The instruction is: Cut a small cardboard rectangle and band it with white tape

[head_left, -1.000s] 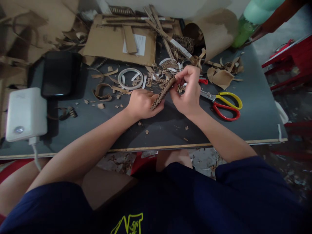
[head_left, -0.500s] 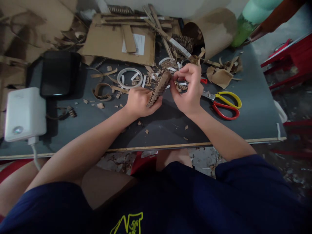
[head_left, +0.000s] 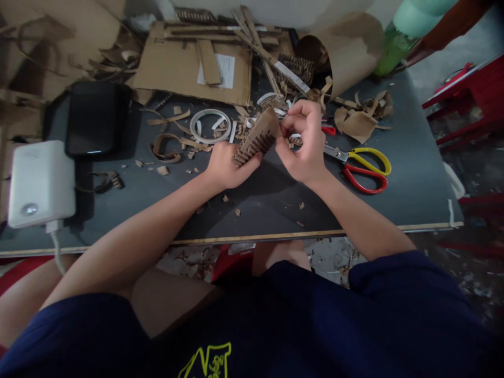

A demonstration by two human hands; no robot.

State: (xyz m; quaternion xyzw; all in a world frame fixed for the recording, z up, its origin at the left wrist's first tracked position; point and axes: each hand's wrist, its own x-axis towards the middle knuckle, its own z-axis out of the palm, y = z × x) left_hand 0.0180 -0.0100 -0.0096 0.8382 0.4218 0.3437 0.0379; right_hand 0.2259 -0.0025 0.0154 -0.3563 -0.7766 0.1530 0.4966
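A brown corrugated cardboard piece (head_left: 258, 137), its ridged face showing, is tilted above the dark table. My left hand (head_left: 230, 165) grips its lower left end, thumb along the near side. At its upper right end my right hand (head_left: 305, 142) has thumb and index finger pinched together; whatever lies between those fingertips is too small to make out. Scissors (head_left: 366, 170) with one yellow and one red handle lie open to the right of my right hand. Cardboard scraps (head_left: 244, 126) are scattered behind the piece.
A tape roll (head_left: 210, 126), black case (head_left: 96, 118) and white power bank (head_left: 41, 184) with a cable lie left. Behind are a flat cardboard sheet (head_left: 185, 71), strips and a cardboard tube (head_left: 356, 55). A person's arm (head_left: 452, 31) is near a green bottle (head_left: 394, 50).
The cardboard piece has been turned in my left hand, so more of its ridged face shows. My right hand has shifted very slightly, still pinched at its end.
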